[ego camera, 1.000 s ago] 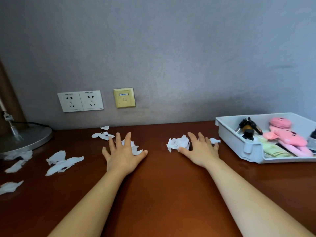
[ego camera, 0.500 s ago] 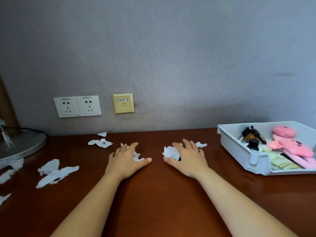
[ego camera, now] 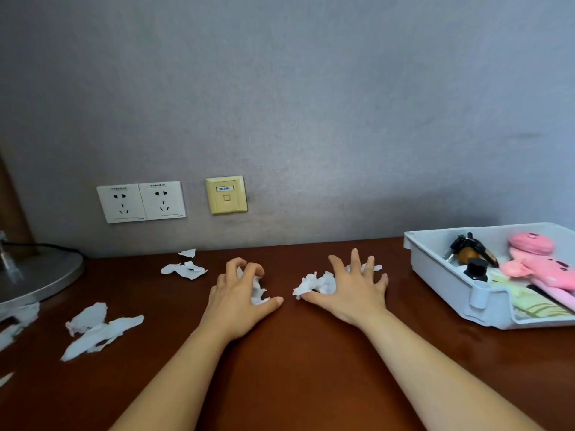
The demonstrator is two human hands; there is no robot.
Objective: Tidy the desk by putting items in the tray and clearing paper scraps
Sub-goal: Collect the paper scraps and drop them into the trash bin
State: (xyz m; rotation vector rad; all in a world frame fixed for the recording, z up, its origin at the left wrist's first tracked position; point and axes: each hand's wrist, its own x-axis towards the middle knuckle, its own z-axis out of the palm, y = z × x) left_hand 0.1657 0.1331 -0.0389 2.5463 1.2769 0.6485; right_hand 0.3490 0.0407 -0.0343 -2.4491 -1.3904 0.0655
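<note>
On dark brown wooden table (ego camera: 311, 353): torn white paper scraps (ego camera: 99, 329), left; left hand (ego camera: 239, 301), fingers curled round crumpled white paper wad (ego camera: 258, 290); right hand (ego camera: 354, 290), fingers splayed over second paper wad (ego camera: 314, 283); white plastic tray (ego camera: 435, 275), right, holding pink plush toy (ego camera: 541, 265).

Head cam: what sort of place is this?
Probably a hotel room or study: a wooden desk against a grey wall, twin wall sockets and a yellow data port just above it, and a lamp base at the left.
</note>
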